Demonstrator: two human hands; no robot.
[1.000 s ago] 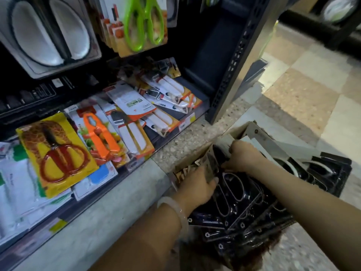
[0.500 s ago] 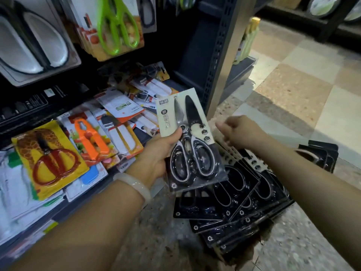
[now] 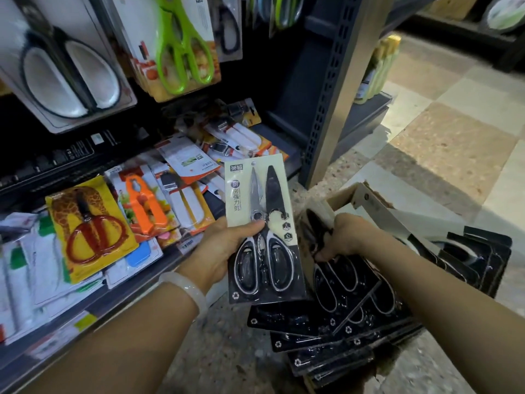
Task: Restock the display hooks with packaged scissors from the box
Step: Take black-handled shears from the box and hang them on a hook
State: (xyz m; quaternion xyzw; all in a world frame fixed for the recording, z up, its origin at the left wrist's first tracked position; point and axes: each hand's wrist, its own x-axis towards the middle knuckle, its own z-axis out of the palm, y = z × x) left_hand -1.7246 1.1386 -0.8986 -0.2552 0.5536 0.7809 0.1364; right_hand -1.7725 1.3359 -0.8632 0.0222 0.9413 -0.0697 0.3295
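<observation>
My left hand [image 3: 227, 245] grips a packaged pair of black-and-white kitchen scissors [image 3: 262, 223], held upright in front of the lower shelf, thumb across the card. My right hand [image 3: 345, 237] reaches into the cardboard box [image 3: 366, 197] on the floor and curls round the top of another scissors package [image 3: 318, 231]. A fanned stack of the same black packages [image 3: 335, 314] spills out of the box toward me. Hanging scissors packages [image 3: 181, 46] fill the hooks at the top left.
A low shelf [image 3: 113, 308] holds several loose packs: a giraffe-print pack with red scissors [image 3: 88, 228], orange tools [image 3: 145, 206], peelers [image 3: 235, 137]. A grey perforated upright [image 3: 335, 89] stands behind the box. More black packages [image 3: 477, 257] lie right of it on the tiled floor.
My left hand lifted one scissors package out of the box and holds it up. My right hand rose off the packages, then dropped back into the box and took hold of another.
</observation>
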